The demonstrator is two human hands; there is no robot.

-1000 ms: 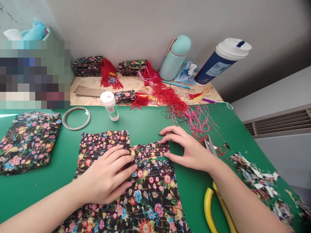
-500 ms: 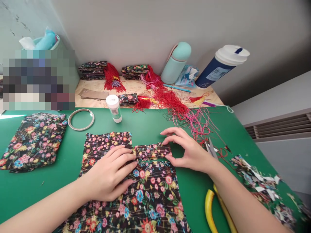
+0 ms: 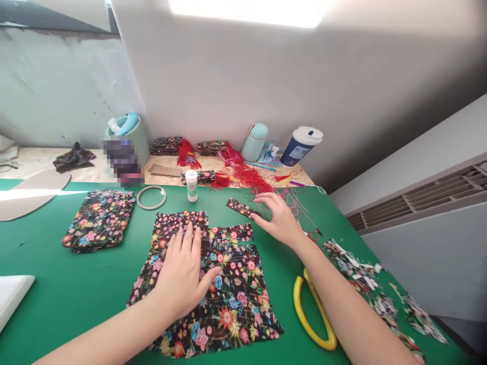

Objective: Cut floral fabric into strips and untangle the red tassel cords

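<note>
My left hand (image 3: 182, 276) lies flat, fingers spread, on a cut piece of black floral fabric (image 3: 236, 289). A narrow tab of this fabric (image 3: 236, 233) juts right, with a slit beneath it. Beyond the tab, my right hand (image 3: 279, 218) has its thumb and fingers curved around the right end of a small floral strip (image 3: 240, 207). The strip is tilted, and the fingers partly cover its end. Yellow-handled scissors (image 3: 300, 309) lie beside my right forearm, which hides part of them.
Folded floral fabric (image 3: 101, 218) and a ring-shaped roll (image 3: 139, 198) lie left. A white bottle (image 3: 192, 186) stands behind the fabric. Red tassels (image 3: 251, 177), a mint flask (image 3: 254, 142) and a blue cup (image 3: 299, 149) line the back. Fabric scraps (image 3: 353, 263) lie right.
The view has pulled back and up. My right hand has moved away from the tab with the small strip, now beyond the fabric. My left hand has flattened, its fingers pointing away from me.
</note>
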